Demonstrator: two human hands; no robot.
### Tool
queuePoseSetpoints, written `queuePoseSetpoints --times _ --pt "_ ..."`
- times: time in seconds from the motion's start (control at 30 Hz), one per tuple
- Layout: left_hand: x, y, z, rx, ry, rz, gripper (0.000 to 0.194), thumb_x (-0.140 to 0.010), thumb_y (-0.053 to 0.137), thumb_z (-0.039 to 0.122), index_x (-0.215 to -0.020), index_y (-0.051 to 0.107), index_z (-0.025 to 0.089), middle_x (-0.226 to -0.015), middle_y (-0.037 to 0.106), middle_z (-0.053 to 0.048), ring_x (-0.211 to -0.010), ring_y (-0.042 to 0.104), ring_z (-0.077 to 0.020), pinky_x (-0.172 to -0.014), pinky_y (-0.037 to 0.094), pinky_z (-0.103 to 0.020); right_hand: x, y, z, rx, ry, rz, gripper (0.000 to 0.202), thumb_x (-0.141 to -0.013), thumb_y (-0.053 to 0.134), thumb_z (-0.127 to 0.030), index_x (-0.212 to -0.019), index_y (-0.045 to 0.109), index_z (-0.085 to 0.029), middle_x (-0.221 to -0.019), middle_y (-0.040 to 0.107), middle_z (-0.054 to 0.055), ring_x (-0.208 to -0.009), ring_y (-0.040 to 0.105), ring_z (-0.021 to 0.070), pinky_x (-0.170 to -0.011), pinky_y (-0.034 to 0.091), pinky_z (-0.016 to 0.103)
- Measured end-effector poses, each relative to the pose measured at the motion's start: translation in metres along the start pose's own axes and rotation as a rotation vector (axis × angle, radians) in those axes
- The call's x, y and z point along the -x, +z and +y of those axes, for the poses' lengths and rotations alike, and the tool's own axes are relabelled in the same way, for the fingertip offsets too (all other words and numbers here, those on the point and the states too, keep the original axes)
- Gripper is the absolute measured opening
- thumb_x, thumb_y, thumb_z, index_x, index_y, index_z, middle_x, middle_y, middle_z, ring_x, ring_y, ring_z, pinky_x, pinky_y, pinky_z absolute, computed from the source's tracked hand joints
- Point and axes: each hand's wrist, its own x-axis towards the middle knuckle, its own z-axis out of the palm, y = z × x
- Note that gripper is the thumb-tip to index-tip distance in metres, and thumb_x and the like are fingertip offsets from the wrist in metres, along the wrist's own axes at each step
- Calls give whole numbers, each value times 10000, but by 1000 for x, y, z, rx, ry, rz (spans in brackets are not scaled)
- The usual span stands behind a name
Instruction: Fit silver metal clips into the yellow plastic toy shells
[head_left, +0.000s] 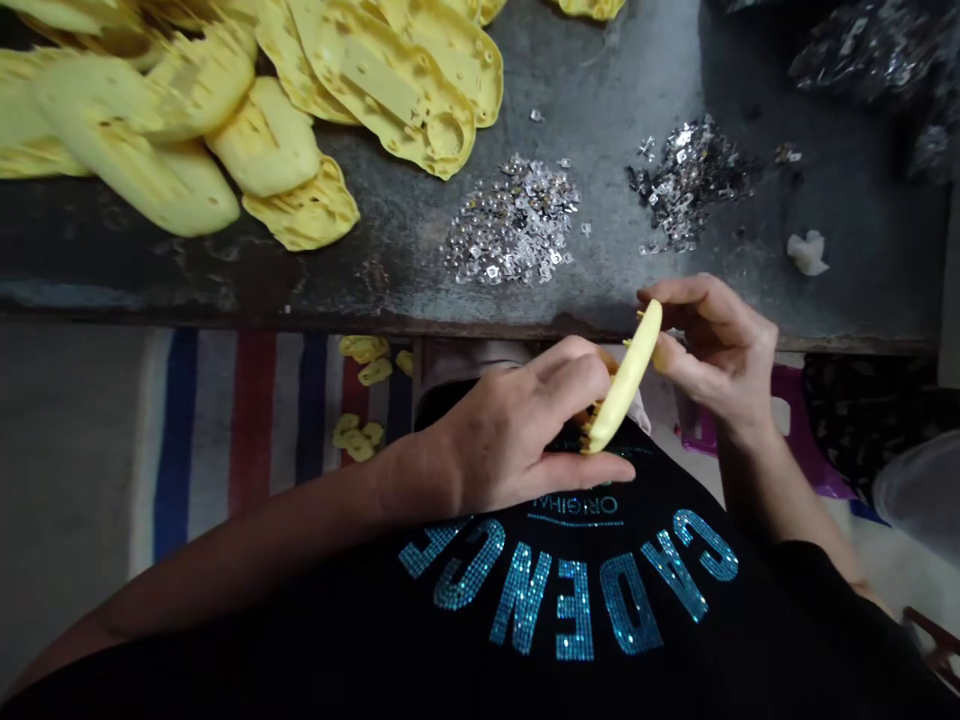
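Above my lap, in front of the table's edge, a yellow plastic shell is tilted almost edge-on to me. My left hand is closed around its lower end, thumb beneath and fingers on the inner side. My right hand pinches the upper end, with the index fingertip at the tip and the thumb against the smooth outer face. Small pegs stick out from the inner side, which is mostly hidden. Beyond my hands, a pile of small shiny metal pieces lies on the dark metal table.
More yellow shells are heaped at the table's back left. A second metal-parts pile lies to the right, near a crumpled white scrap and dark plastic bags. Below left, several yellow pieces lie on a striped sheet.
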Motion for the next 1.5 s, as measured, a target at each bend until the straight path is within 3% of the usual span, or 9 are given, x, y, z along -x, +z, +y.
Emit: queuePoseSetpoints --times 0.17,0.27,0.57,0.77,0.87,0.97,1.1,1.3,1.5 --pt "1 -5 -20 165 -52 -31 1017 -628 1127 431 -1493 605 321 -1418 728 -107 -1067 780 -278 -733 653 -345 11 11 8 55 -255 171 310 -1032 770 -410 -1334 796 -342 -1068 817 57 -891 784 277 -761 663 470" --pt "-4 -7 -22 71 -28 -108 1298 -617 1119 477 -1731 461 376 -1557 631 -129 -1232 751 -335 -924 698 -451 11 14 8 183 -352 244 293 -1059 710 -442 -1333 784 -372 -1024 819 76 -904 777 328 -779 661 555" --pt "-13 -9 -22 -10 99 -166 1227 -688 1075 540 -1738 513 246 -1607 618 -171 -1401 708 -393 -1196 659 -578 13 11 11 406 -370 275 298 -1122 548 -557 -1337 691 -409 -970 796 84 -836 769 349 -741 648 611" --pt "-9 -7 -31 103 184 -49 1108 -664 1116 461 -1645 642 260 -1577 697 -146 -1358 746 -352 -1178 682 -492 5 14 11 165 -483 309 400 -1051 780 -524 -1415 777 -359 -1029 824 47 -885 769 307 -768 636 513" --pt "-6 -6 -28 220 154 30 928 -701 1116 408 -1539 743 272 -1540 757 -119 -1329 778 -322 -1028 729 -382 9 21 9 87 -348 355 337 -1061 788 -495 -1373 783 -368 -1081 793 64 -952 774 309 -810 646 504" --pt "-3 -5 -23 351 54 311 537 -913 993 368 -1401 786 283 -1356 849 -68 -1166 831 -235 -913 717 -309 16 29 4 -27 -137 391 275 -1061 810 -480 -1298 748 -355 -1104 757 57 -959 769 268 -799 665 439" --pt "5 -12 -20 221 -62 672 197 -1070 829 421 -1109 727 256 -833 770 31 -644 687 -126 -631 589 -256 15 26 -11 -211 123 6 272 -975 939 -439 -1134 774 -291 -949 769 -19 -788 713 161 -711 601 307" --pt "16 -24 -23 172 -169 450 202 -1022 871 370 -1101 738 239 -794 741 26 -617 619 -113 -549 462 -213 -9 26 -33 -423 281 -326 453 -803 1078 -456 -1124 832 -252 -929 781 -25 -799 693 129 -702 548 261" --pt "26 -9 -47 509 -78 431 789 -971 901 394 -1659 527 299 -1457 770 -142 -1133 822 -272 -872 706 -311 -9 64 -15 -816 539 -107 454 -728 1107 -475 -890 759 -232 -727 694 -68 -554 593 70 -497 496 184"
